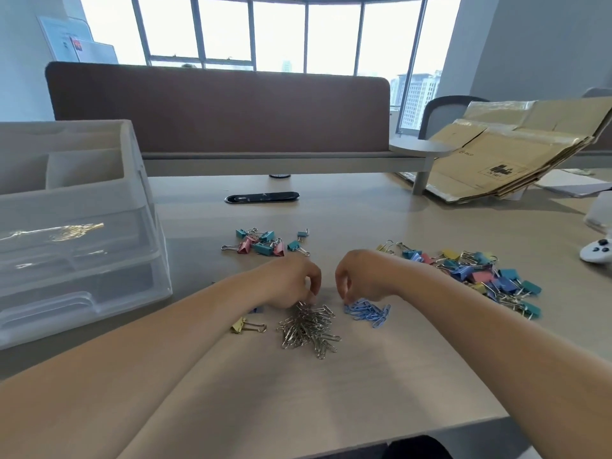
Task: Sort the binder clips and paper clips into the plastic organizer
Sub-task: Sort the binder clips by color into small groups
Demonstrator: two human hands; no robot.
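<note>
Desk (331,392), left hand (291,283) pinching silver clips (309,329), right hand (364,276) blue clips (367,311)

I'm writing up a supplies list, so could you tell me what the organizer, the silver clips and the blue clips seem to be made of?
Organizer: translucent frosted plastic; gold clips show through a drawer front. Silver clips: probably bare metal wire, given the bright glints. Blue clips: likely wire with a smooth blue coating, evenly coloured; the core is hidden.
</note>
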